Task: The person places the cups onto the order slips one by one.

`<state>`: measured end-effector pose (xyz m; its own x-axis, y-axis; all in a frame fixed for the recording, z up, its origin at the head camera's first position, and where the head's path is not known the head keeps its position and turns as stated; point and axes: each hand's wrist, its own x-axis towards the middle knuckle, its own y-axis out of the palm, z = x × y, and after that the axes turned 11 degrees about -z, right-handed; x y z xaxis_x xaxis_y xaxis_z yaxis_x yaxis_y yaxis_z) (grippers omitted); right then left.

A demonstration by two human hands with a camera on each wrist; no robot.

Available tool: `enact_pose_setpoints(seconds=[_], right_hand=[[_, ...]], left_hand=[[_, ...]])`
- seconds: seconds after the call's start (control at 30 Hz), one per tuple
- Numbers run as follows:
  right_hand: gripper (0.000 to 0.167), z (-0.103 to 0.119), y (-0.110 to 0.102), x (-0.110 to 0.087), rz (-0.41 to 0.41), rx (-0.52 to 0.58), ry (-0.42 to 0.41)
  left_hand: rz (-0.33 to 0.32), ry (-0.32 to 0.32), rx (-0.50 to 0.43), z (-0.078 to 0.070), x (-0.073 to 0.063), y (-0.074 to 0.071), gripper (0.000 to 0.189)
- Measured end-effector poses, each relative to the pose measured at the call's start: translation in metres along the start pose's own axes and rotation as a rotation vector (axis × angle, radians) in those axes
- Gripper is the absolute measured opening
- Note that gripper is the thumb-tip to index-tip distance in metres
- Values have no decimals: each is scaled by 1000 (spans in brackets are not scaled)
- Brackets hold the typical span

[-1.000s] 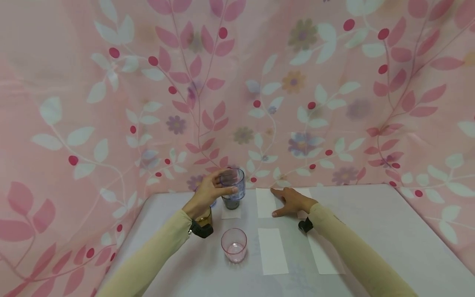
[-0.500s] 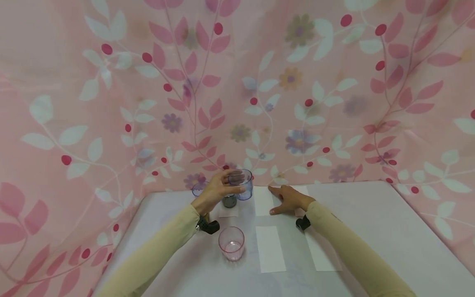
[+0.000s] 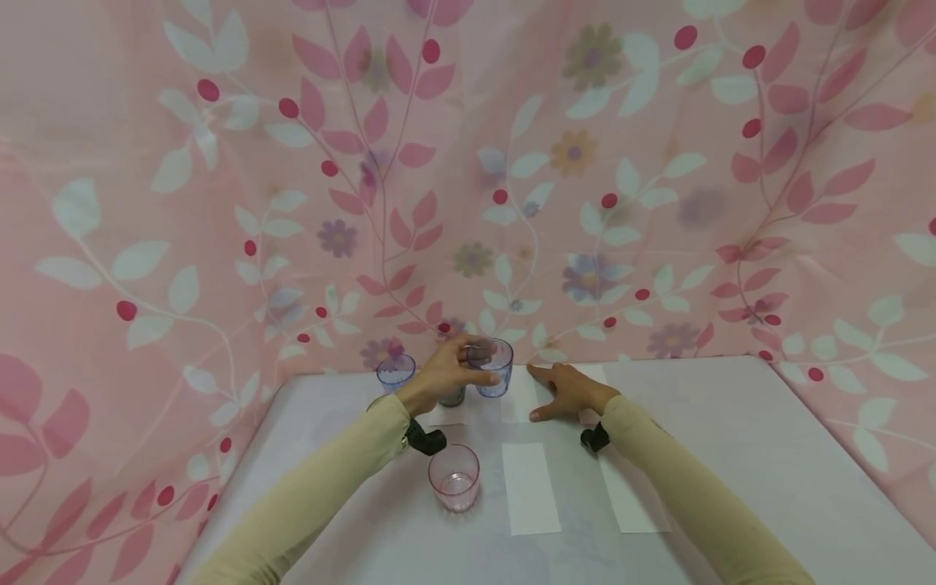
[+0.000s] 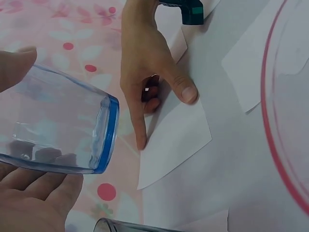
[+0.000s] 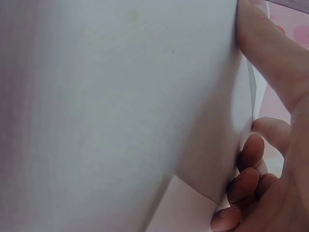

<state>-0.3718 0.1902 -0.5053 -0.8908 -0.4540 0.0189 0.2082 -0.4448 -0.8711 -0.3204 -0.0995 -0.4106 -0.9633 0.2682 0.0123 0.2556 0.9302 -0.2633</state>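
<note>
My left hand (image 3: 446,372) grips a clear blue-tinted glass (image 3: 500,375) between thumb and fingers, held up over the far part of the table. In the left wrist view the glass (image 4: 63,121) shows its thick blue base toward the right hand. A white paper strip (image 3: 517,409) lies under my right hand (image 3: 574,392), whose index finger and thumb are stretched out and touch the paper near the table's back edge. Its other fingers are bent inward, as the right wrist view shows. A dark grey glass (image 3: 453,399) stands partly hidden behind my left hand.
A pink glass (image 3: 455,486) stands nearer the front, just below the left wrist. Another blue-rimmed glass (image 3: 396,372) is at the back left. More paper strips lie in front, one in the middle (image 3: 532,491) and one beside the right sleeve (image 3: 634,500). A floral curtain (image 3: 468,162) hangs behind.
My left hand has carried the blue glass rightward, past the grey glass and closer to my right hand. The blue-rimmed glass at the back left has come into view. My right hand stays put.
</note>
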Motion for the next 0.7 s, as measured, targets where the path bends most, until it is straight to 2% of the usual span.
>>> enact_pose_setpoints(seconds=[0.2,0.4,0.7], right_hand=[[109,1,-1,0,1,-10,-10],[110,1,1,0,3,-11,15],[109,3,-1,0,2,-2,21]], left_hand=[[26,13,29,1,3,6,73],[31,-2,55,3,6,14,69],[51,-54,6,5,12,23,74]])
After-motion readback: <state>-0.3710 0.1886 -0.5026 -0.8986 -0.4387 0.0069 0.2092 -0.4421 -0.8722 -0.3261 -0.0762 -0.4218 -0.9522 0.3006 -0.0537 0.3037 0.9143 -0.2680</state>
